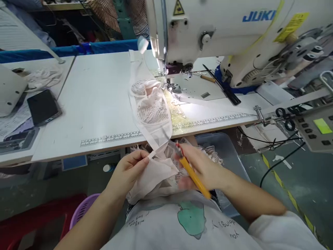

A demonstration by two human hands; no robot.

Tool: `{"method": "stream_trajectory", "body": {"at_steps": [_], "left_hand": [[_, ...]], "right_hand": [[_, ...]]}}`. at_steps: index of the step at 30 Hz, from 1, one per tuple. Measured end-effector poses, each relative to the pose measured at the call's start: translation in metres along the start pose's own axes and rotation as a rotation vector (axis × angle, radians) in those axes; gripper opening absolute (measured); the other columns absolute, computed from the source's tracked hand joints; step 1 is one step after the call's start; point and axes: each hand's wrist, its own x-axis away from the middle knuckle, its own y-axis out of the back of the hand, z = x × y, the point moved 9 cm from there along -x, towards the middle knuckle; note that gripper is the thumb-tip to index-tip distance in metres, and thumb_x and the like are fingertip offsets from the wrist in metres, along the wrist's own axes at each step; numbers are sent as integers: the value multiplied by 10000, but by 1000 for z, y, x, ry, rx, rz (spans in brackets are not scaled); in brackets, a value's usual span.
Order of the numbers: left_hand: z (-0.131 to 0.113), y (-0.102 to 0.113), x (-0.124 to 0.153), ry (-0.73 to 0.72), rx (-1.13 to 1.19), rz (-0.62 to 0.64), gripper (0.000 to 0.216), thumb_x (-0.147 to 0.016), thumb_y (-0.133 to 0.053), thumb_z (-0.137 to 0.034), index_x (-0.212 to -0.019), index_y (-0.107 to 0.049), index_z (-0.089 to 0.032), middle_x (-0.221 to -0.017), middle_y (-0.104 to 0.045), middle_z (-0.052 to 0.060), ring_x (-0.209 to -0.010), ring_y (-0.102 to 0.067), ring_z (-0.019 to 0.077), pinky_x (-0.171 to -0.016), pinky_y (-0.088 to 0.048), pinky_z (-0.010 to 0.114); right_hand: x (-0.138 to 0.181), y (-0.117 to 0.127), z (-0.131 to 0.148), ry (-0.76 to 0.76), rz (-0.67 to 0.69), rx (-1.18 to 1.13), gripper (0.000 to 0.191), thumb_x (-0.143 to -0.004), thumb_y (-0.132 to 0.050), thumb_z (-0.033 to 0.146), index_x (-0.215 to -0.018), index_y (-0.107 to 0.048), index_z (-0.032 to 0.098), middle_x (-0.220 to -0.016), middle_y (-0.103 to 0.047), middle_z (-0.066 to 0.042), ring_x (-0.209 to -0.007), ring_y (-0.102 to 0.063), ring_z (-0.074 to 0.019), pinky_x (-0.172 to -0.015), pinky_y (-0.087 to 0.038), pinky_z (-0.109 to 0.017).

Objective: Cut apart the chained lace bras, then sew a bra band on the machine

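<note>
A white lace bra (153, 107) lies across the table edge, its cups on the table beside the needle area of the sewing machine (187, 38) and its lower end hanging toward my lap. My left hand (132, 166) is closed, pinching the bra's narrow band between thumb and fingers just below the edge. In my right hand (200, 163) is a pair of yellow-handled thread snips (194, 175), slightly blurred, with the blades pointing up and left close to the band. More white lace pieces (156, 177) are bunched on my lap under both hands.
A black-handled tool (229, 92) and a screwdriver (208, 78) lie by the machine. A phone (44, 107) is at the left. Under the table are a clear plastic bin (234, 156) and a purple basket (84, 208). A control panel (316, 128) juts out at the right.
</note>
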Motion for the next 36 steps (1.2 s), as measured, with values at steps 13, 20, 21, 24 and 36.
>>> {"method": "stream_trajectory", "body": {"at_steps": [13, 20, 21, 24, 36], "left_hand": [[2, 1, 9, 42, 117, -48, 232, -672, -680, -358, -669, -607, -138, -643, -555, 6, -575, -466, 103, -527, -361, 201], [6, 1, 9, 63, 152, -98, 274, -626, -710, -365, -604, -555, -140, -553, -505, -27, -498, -422, 81, -476, -330, 187], [6, 0, 9, 63, 151, -101, 278, -625, -710, -367, -599, -550, -140, -546, -501, -28, -492, -418, 79, -470, -327, 187], [6, 1, 8, 61, 148, -97, 278, -635, -704, -371, -599, -550, -142, -539, -503, -27, -483, -418, 81, -462, -329, 189], [-19, 4, 15, -139, 32, -90, 87, -708, -678, -258, -760, -662, -189, -659, -584, -4, -591, -514, 104, -516, -405, 182]], "right_hand": [[25, -53, -32, -161, 370, 163, 421, -778, -465, 568, -643, -302, 204, -597, -414, 28, -510, -326, -91, -484, -263, -229], [13, -54, -27, -222, 350, 220, 395, -748, -501, 531, -637, -303, 207, -598, -437, 20, -501, -333, -100, -479, -265, -230], [12, -54, -27, -229, 344, 226, 400, -741, -508, 536, -640, -303, 207, -602, -440, 18, -504, -330, -102, -480, -266, -232], [11, -55, -28, -247, 315, 232, 397, -739, -521, 527, -647, -304, 208, -604, -435, 16, -514, -323, -105, -482, -265, -233], [3, -9, -25, -165, -67, 60, 378, -697, -589, 529, -646, -416, 197, -604, -420, 23, -561, -401, -119, -523, -353, -237]]}}
